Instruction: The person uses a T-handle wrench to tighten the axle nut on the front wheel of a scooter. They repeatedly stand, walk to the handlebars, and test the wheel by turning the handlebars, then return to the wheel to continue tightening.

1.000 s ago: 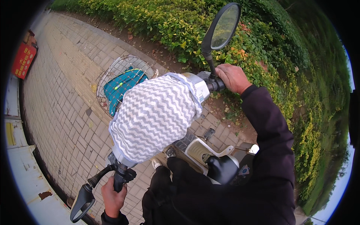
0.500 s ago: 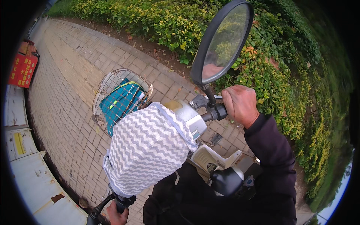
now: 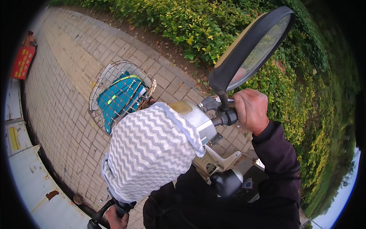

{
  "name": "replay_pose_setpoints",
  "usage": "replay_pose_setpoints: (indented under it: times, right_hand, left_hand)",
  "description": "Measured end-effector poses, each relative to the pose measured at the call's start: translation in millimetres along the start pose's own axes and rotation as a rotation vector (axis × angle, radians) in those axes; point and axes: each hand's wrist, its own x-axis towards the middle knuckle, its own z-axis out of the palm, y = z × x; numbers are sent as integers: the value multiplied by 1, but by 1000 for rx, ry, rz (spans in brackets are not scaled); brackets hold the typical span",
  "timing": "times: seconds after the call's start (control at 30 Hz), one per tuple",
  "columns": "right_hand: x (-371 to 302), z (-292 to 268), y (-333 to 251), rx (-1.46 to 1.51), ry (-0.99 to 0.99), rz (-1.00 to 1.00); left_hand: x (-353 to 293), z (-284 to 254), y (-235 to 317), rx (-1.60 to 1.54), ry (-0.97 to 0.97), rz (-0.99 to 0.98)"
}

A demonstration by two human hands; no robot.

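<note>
Tan brick paving (image 3: 70, 110) was spread over a big chunk of the view, with a green-and-yellow hedge (image 3: 187, 30) planted along the top and right. On that paving a scooter (image 3: 201, 124) was being held upright-ish, nose toward the upper left. Its black saddle-like part (image 3: 224, 185) was seen just right of the dark clothing (image 3: 179, 206), so at a guess it was being steadied or wheeled from its left side; which one can't be told. Draped over the middle was a zigzag grey-and-white cloth (image 3: 148, 149). Beyond that a wire basket (image 3: 153, 85) was seen, with a teal bundle (image 3: 121, 89) stuffed inside.

As for the grip: the right hand (image 3: 251, 111) was curled snugly round the right handlebar end (image 3: 231, 115), and the left hand (image 3: 117, 218), partly cut off, was wrapped round the left handlebar end (image 3: 123, 207). For the next move, both ends would probably need to be held evenly, so the front wasn't swung hedge-ward.
</note>
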Motion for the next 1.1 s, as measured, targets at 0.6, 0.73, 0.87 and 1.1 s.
replay_pose_setpoints:
  times: [0.6,0.73,0.87,1.1]
  right_hand:
    - [-12,5,10,36,46,50]
    - [-14,9,13,54,125,68]
    - [-15,12,18,78,131,99]
    - [-13,13,24,136,94,97]
  left_hand:
    - [11,-10,0,-39,-93,-70]
    - [13,-16,3,-43,-104,-23]
    - [14,-18,-1,-56,-85,-128]
    - [5,-24,-18,7,-84,-168]
